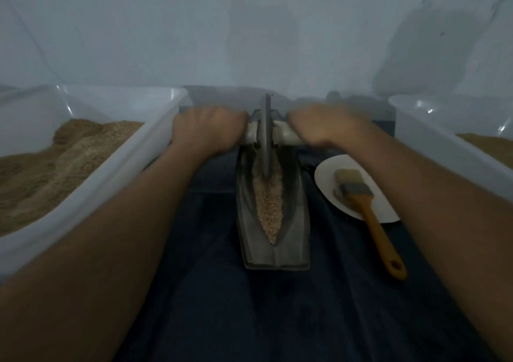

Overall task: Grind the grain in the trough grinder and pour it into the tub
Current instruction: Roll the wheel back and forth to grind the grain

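A dark metal boat-shaped trough grinder (297, 237) lies lengthwise on a dark blue cloth in the middle. Pale grain (268, 203) fills its groove. A grey grinding wheel (265, 137) stands upright in the far half of the groove on a pale cross handle (283, 135). My left hand (208, 131) grips the handle's left end and my right hand (324, 128) grips its right end, both blurred. A translucent white tub (133, 156) on the left holds a heap of brown ground grain (55, 167).
A second translucent tub (444, 139) with brown grain stands at the right. A white plate (327, 173) right of the grinder carries a brush with an orange handle (374, 223), whose end lies on the dark blue cloth (249, 306). A pale wall rises behind.
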`<state>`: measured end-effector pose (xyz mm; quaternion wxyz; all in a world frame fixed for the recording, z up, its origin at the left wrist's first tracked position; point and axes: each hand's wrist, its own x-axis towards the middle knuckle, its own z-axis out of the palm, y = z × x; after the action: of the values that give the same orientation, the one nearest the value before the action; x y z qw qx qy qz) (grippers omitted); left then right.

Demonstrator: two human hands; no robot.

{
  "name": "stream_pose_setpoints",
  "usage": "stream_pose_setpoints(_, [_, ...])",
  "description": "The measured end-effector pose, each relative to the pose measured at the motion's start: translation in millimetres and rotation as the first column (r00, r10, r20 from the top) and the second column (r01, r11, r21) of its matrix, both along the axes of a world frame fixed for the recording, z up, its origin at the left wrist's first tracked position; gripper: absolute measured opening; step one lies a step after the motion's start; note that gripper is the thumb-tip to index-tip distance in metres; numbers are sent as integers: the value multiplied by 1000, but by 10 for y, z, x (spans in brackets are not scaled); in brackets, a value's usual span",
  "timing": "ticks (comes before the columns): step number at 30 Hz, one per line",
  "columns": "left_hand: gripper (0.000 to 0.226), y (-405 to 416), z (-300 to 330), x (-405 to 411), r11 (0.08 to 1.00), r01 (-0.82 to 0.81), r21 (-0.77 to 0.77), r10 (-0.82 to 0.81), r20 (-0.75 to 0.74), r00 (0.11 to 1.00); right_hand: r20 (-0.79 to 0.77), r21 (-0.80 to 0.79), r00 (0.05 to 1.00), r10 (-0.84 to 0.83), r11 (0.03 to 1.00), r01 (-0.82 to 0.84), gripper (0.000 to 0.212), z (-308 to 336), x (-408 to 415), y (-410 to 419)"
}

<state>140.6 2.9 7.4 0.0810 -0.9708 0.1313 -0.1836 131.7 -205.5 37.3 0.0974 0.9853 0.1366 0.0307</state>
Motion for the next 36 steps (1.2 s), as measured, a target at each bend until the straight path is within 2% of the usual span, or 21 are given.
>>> stream_pose_setpoints(4, [18,-22,84,143,1000,-12,14,13,-99,995,-37,-19,999,30,999,-31,14,75,150,6])
stream_pose_setpoints(6, [19,-26,70,87,1000,-14,4,15,-49,999,-32,-10,999,32,999,-32,15,68,150,1])
stream_pose_setpoints(8, [20,-14,-20,-49,1000,-2,3,2,62,998,-14,25,1000,-1,1000,1,20,25,89,-5])
stream_pose_setpoints(9, [17,5,-82,-118,999,33,-16,-30,135,990,21,38,1000,-21,999,20,22,-8,23,1])
stream_pose_setpoints(11, [8,45,-182,-283,997,77,-24,-69,250,966,186,20,982,-27,1000,23,22,-80,-205,31])
stream_pose_setpoints(14, [16,87,-227,-536,995,102,-21,-91,296,951,454,118,890,-42,993,-13,44,-193,-670,100])
stream_pose_setpoints(15, [20,87,-235,-618,991,124,-45,-104,310,945,501,113,865,-28,993,-33,54,-208,-841,127])
stream_pose_setpoints(17, [29,82,-267,-749,959,173,-225,-89,339,937,507,59,862,14,997,-50,68,-211,-1105,192])
stream_pose_setpoints(19, [39,74,-287,-824,880,205,-428,-50,345,937,498,57,867,14,997,-49,72,-206,-1240,223])
stream_pose_setpoints(20, [40,69,-288,-844,875,202,-441,-47,337,940,494,68,870,0,997,-39,70,-191,-1267,227])
stream_pose_setpoints(21, [38,64,-283,-862,894,189,-406,-50,329,943,490,61,872,-1,998,-33,64,-187,-1273,216])
stream_pose_setpoints(25, [30,84,-256,-809,988,129,-89,-93,330,939,500,78,865,-29,997,-11,35,-212,-1137,150])
stream_pose_setpoints(27, [20,92,-247,-689,995,99,-4,-93,309,947,432,178,898,-87,984,10,41,-180,-905,100])
stream_pose_setpoints(29, [10,64,-184,-533,997,55,51,-66,256,964,236,179,962,-138,979,97,55,-104,-619,52])
stream_pose_setpoints(32, [31,-22,-10,-249,1000,-2,21,-2,193,981,6,216,995,-104,971,100,22,-25,-296,-9])
stream_pose_setpoints(34, [33,-114,68,-56,997,14,78,-25,141,990,-135,393,986,-101,908,147,19,-31,-124,-66])
stream_pose_setpoints(36, [40,-179,154,121,996,-35,84,29,75,997,-261,445,960,-101,870,213,26,-35,-57,-103])
